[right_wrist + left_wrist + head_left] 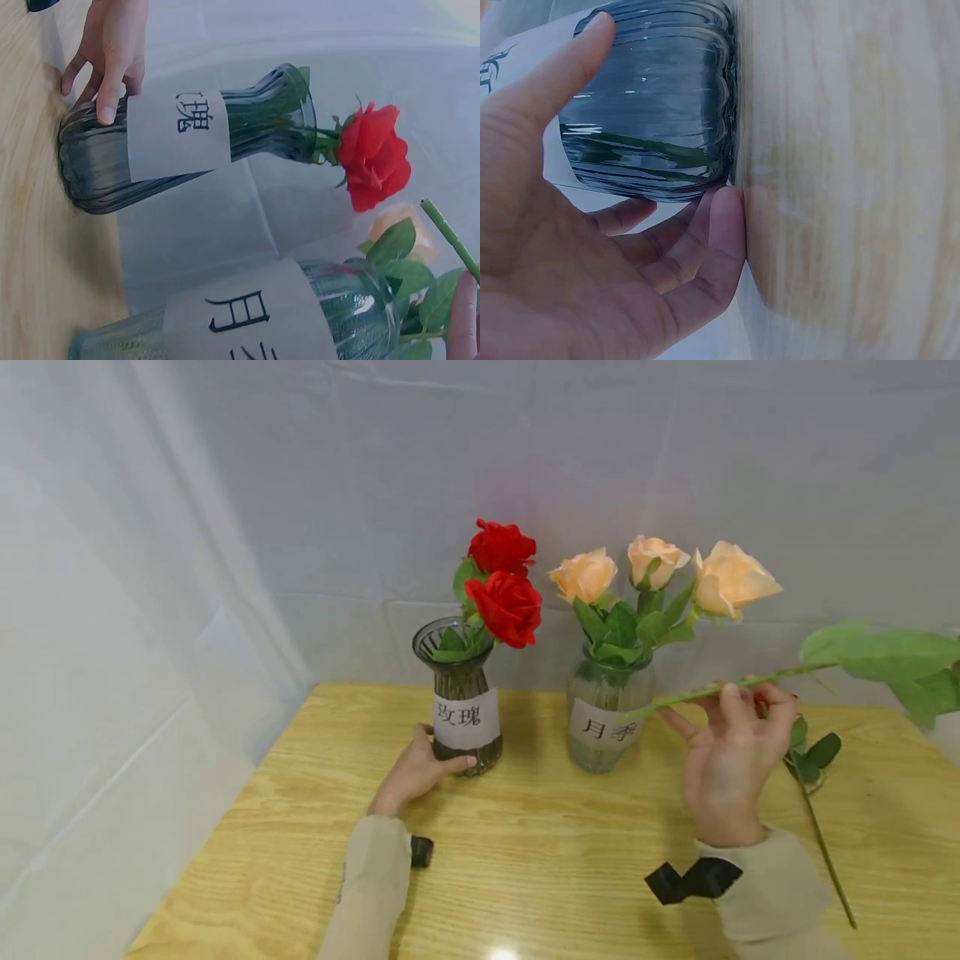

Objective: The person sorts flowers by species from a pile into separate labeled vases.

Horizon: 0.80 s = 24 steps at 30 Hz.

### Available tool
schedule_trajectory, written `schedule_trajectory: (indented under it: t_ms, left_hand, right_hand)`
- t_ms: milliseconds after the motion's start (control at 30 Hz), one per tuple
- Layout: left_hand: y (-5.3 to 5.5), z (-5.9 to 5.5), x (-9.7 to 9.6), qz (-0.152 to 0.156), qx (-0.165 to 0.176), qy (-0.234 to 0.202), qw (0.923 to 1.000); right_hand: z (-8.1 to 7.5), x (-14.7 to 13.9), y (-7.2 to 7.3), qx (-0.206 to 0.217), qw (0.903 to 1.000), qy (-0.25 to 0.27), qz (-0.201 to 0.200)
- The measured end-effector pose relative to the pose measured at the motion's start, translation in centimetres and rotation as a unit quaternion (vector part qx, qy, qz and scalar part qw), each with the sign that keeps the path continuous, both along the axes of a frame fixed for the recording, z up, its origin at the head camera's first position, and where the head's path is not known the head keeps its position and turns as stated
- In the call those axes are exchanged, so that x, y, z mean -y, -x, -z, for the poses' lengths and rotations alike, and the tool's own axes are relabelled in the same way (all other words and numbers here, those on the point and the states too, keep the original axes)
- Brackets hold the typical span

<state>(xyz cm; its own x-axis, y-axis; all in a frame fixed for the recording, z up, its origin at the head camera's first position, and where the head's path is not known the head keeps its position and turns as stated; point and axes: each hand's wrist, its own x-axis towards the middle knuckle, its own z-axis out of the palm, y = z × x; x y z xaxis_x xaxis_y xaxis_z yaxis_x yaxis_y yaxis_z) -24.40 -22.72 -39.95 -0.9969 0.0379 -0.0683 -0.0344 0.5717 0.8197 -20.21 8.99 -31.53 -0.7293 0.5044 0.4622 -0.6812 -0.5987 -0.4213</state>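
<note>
My left hand [420,768] grips the base of a dark ribbed glass vase [459,677], thumb across its front and fingers round the side. Two red roses [504,608] stand in that vase. In the right wrist view, the label [180,139] wraps its middle. Held between the thumb and fingers of my right hand [731,768] is a green flower stem [776,677], slanting up to the right. Its large leaves [885,656] reach the frame edge, and its bloom cannot be made out. The stem's cut end is in front of the clear glass vase [597,760].
Several peach roses [731,581] fill the clear vase, which bears a paper label [600,724]. Another leafy stem [821,839] lies on the wooden table [525,860] at right, red petals partly hidden behind my right hand. A pale sheet [360,527] hangs behind.
</note>
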Motion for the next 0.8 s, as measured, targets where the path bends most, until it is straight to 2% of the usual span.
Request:
schedule_trajectory:
  t_ms: [133,333,800]
  left_hand:
    - [0.0,-0.1,0.0,0.001,-0.004,0.004,1.0]
    - [0.0,0.0,0.0,0.001,-0.003,0.002,1.0]
    - [0.2,0.3,-0.1,-0.006,0.0,0.002,1.0]
  right_hand:
    - [-0.4,1.0,0.0,-0.019,0.9997,-0.013,0.012]
    - [-0.9,2.7,0.2,-0.031,0.9994,-0.014,0.008]
    - [-1.3,6.6,1.2,-0.015,0.9992,-0.022,0.029]
